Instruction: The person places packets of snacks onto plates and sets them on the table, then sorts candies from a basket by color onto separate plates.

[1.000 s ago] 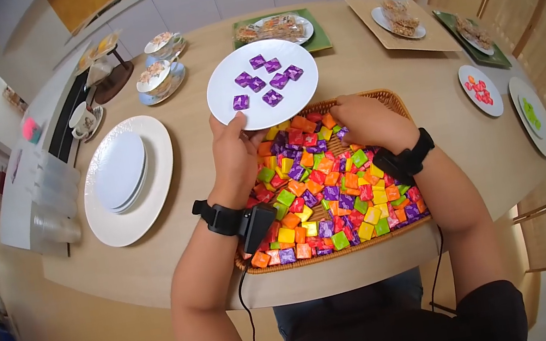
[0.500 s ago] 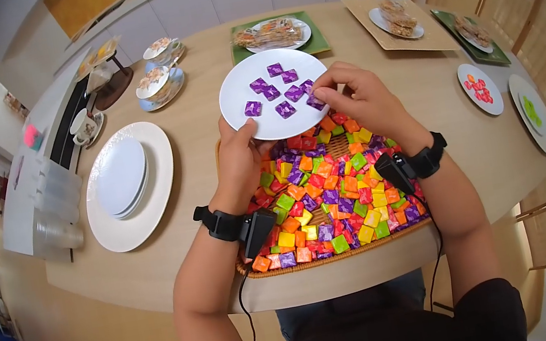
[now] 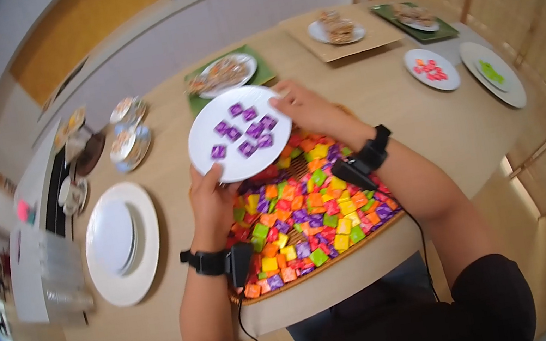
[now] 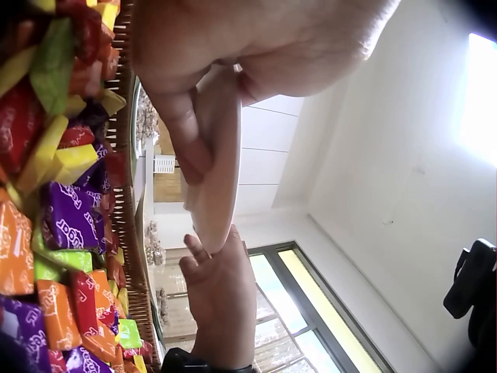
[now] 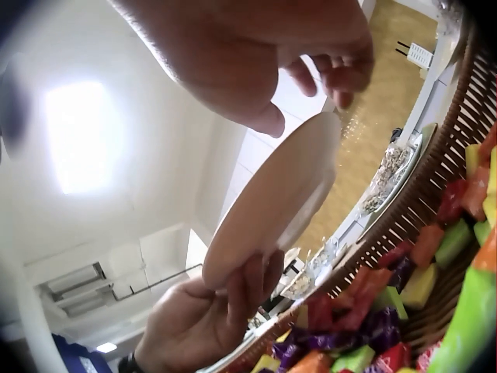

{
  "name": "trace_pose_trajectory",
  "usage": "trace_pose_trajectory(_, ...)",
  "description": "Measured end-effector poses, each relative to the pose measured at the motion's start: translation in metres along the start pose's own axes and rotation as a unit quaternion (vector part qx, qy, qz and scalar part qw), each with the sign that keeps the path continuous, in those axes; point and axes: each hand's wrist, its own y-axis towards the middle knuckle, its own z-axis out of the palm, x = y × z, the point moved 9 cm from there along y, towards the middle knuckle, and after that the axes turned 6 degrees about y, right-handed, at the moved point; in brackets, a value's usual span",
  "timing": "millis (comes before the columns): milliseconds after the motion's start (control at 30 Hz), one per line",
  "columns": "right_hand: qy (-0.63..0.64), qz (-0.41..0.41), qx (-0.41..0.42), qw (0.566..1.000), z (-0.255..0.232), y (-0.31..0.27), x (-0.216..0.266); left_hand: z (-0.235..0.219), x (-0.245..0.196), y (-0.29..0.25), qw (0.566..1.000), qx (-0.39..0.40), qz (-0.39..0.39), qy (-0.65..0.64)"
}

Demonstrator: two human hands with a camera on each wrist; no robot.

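In the head view my left hand [image 3: 212, 198] grips the near-left rim of a white plate [image 3: 233, 167]. Several purple wrapped sweets [image 3: 254, 130] lie spread on it. My right hand [image 3: 310, 109] is at the plate's right rim. The right wrist view shows this hand [image 5: 264, 54] with thumb and fingers spread near the rim of the plate [image 5: 272, 202], holding nothing visible. Below the plate is a wicker basket [image 3: 291, 284] of mixed coloured sweets [image 3: 328, 204]. In the left wrist view the plate [image 4: 225, 155] is seen edge-on between the left thumb and fingers.
At left, a large platter [image 3: 149, 261] holds stacked small plates [image 3: 112, 235]. Cups on saucers [image 3: 130, 147] stand behind. A green tray [image 3: 263, 65] and wooden board [image 3: 373, 37] bear plates of food. Plates of red [image 3: 432, 70] and green sweets [image 3: 492, 71] sit at right.
The head view has turned and the scene has shifted. My right hand first came from the basket to the sweets on the plate, then moved back to its rim. One more purple sweet lies there.
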Motion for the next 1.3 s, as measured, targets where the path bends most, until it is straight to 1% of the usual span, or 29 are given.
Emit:
trace_pose_trajectory(33,0.007,-0.034,-0.042,0.998,-0.017,0.003,-0.006,0.005,0.001,0.004,1.0,0.02,0.005,-0.004)
trace_pose_trajectory(67,0.088,0.15,0.108,0.979,0.012,-0.006,-0.011,0.006,-0.001,-0.002,1.0,0.013,-0.004,0.018)
trace_pose_trajectory(100,0.128,0.15,0.116,0.973,0.013,-0.011,-0.003,0.004,-0.005,-0.009,0.999,0.003,-0.012,0.041)
trace_pose_trajectory(133,0.131,0.153,0.115,0.973,0.014,-0.01,-0.004,0.006,-0.005,-0.008,0.998,0.038,0.005,0.054)
trace_pose_trajectory(167,0.136,0.155,0.116,0.972,0.013,-0.009,-0.007,0.012,-0.005,-0.009,0.997,0.056,0.005,0.057)
trace_pose_trajectory(200,0.136,0.151,0.101,0.974,0.005,-0.008,-0.011,0.013,-0.005,-0.01,0.997,0.048,-0.005,0.053)
trace_pose_trajectory(233,0.158,0.168,0.091,0.969,-0.001,-0.009,-0.014,0.012,-0.004,-0.011,0.998,0.038,-0.016,0.049)
trace_pose_trajectory(267,0.181,0.185,0.083,0.962,-0.007,-0.01,-0.018,0.012,-0.002,-0.011,0.996,0.054,-0.009,0.076)
trace_pose_trajectory(300,0.179,0.181,0.073,0.964,-0.019,-0.011,-0.02,0.012,-0.002,-0.011,0.995,0.065,-0.007,0.077)
trace_pose_trajectory(367,0.229,0.166,0.054,0.958,-0.05,-0.018,-0.019,0.003,0.004,-0.01,0.998,0.033,-0.04,0.031)
trace_pose_trajectory(400,0.197,0.156,0.07,0.965,-0.071,-0.022,-0.02,0.003,0.003,-0.01,0.999,0.025,-0.029,0.039)
trace_pose_trajectory(433,0.191,0.153,0.064,0.967,-0.092,-0.029,-0.019,0.003,0.003,-0.009,0.998,0.032,-0.027,0.035)
trace_pose_trajectory(500,0.132,0.182,-0.003,0.974,-0.141,-0.047,-0.025,-0.001,0.008,-0.008,0.997,0.038,-0.044,0.055)
trace_pose_trajectory(567,0.078,0.198,-0.071,0.975,-0.19,-0.07,-0.033,0.0,0.009,-0.009,0.997,0.039,-0.053,0.038)
trace_pose_trajectory(633,-0.024,0.233,-0.112,0.966,-0.24,-0.096,-0.045,-0.002,0.01,-0.011,0.994,0.024,-0.058,0.089)
trace_pose_trajectory(700,-0.016,0.238,-0.156,0.959,-0.284,-0.128,-0.058,-0.003,0.011,-0.009,0.994,0.027,-0.058,0.089)
trace_pose_trajectory(767,-0.05,0.273,-0.211,0.937,-0.33,-0.163,-0.069,-0.004,0.013,-0.009,0.994,0.027,-0.061,0.09)
trace_pose_trajectory(833,-0.07,0.326,-0.199,0.922,-0.363,-0.192,-0.078,-0.002,0.013,-0.01,0.992,0.028,-0.065,0.102)
trace_pose_trajectory(867,-0.073,0.328,-0.202,0.92,-0.379,-0.206,-0.083,-0.001,0.014,-0.01,0.992,0.031,-0.067,0.099)
trace_pose_trajectory(933,-0.041,0.349,-0.261,0.899,-0.412,-0.237,-0.099,-0.001,0.014,-0.01,0.992,0.027,-0.07,0.1)
trace_pose_trajectory(1033,-0.059,0.371,-0.276,0.885,-0.442,-0.264,-0.115,0.0,0.014,-0.011,0.987,0.044,-0.07,0.135)
trace_pose_trajectory(1067,-0.026,0.356,-0.296,0.886,-0.446,-0.268,-0.12,0.001,0.013,-0.012,0.988,0.048,-0.069,0.128)
trace_pose_trajectory(1233,-0.034,0.381,-0.285,0.879,-0.452,-0.273,-0.131,-0.001,0.013,-0.012,0.99,0.034,-0.073,0.115)
trace_pose_trajectory(1300,0.003,0.382,-0.333,0.862,-0.453,-0.275,-0.137,-0.003,0.012,-0.01,0.992,0.025,-0.071,0.102)
